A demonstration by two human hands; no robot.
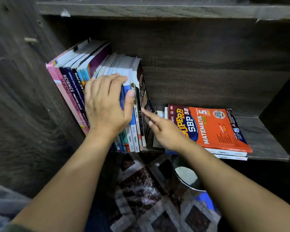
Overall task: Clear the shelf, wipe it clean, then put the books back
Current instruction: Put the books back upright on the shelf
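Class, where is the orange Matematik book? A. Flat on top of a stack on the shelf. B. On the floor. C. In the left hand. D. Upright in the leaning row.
A: the orange Matematik book lies cover up on a stack of books, right of the leaning row that the left hand rests on.

The shelf [264, 131] is dark grey-brown with wood grain. At its left end a pink book [57, 76] adjoins a navy book [70, 87] lettered white. Toward the right end, the orange-red book [221, 129] bears white and yellow lettering. The rug [141, 190] shows maroon and grey diamonds.
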